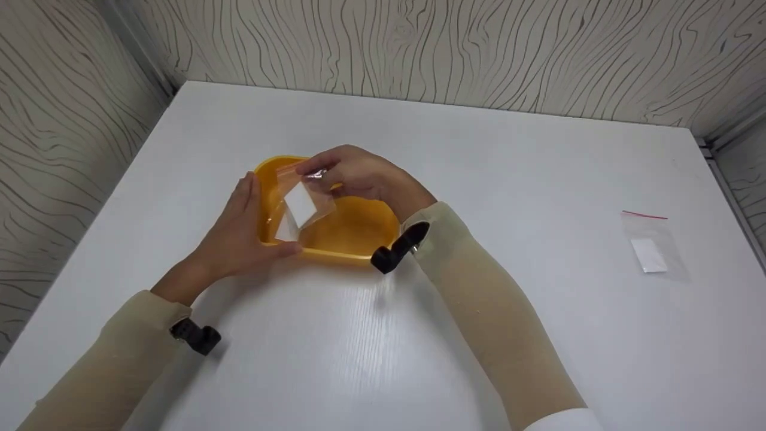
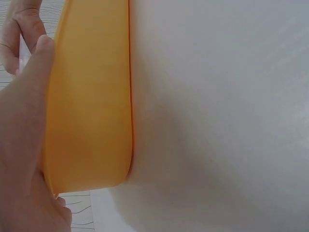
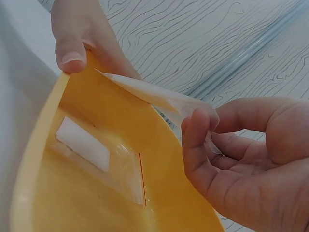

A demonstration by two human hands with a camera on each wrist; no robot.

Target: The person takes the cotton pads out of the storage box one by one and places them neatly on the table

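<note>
The right hand (image 1: 365, 172) pinches a flat, transparent plastic bag (image 1: 310, 202) with a red strip and a white rectangular piece inside; the grip is narrow, at the bag's upper corner. This bag hangs over the left part of an open, yellow-orange, rounded tub (image 1: 353, 227), near the centre-left of the head view. The left hand (image 1: 230, 236) spreads round the tub's left end, fingers and thumb rather straight, so it braces more than it grasps.

To do this placing well, as it seems, the right hand should lower the bag fully below the rim before it loosens the pinch, and lay it flat; the thin film may cling to the fingers. The left hand should press only lightly, so the tub does not slide.

The right wrist view shows a second transparent bag (image 3: 126, 176) with its red line, lying inside the tub; in the head view it is mostly covered. The left wrist view shows the tub's outer wall, but not its inside. Only the head view shows a third transparent bag (image 1: 656, 246), at the right of the frame, on the white table (image 1: 371, 347).
</note>
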